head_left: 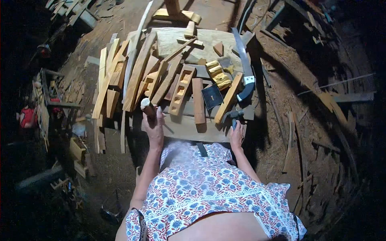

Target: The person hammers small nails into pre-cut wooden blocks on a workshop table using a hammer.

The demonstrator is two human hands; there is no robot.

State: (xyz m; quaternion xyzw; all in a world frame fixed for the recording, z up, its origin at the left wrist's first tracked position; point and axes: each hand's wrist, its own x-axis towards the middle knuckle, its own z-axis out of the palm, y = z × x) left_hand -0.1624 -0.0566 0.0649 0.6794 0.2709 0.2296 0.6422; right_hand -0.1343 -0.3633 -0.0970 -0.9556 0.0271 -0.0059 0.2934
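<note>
Wrapped round a short dark stick with a pale top end (145, 104), my left hand (153, 127) is held at the near left edge of the wooden bench (185, 130). My right hand (237, 135) grips the blue handle of a hammer (233, 115), whose dark head points up and rests by the bench's near right edge. Between the hands lie a reddish wood bar (198, 100), a dark flat square (212, 97) and a light wood bar (229, 98). A block with square hollows (182, 90) lies left of them.
A curved saw (243, 56) with a dark handle lies along the bench's right side. Long wood strips (106, 80) are piled at the left. A yellow carved piece (218, 75) sits near the middle. Scraps and planks cover the ground around, and a wooden frame (45, 90) stands far left.
</note>
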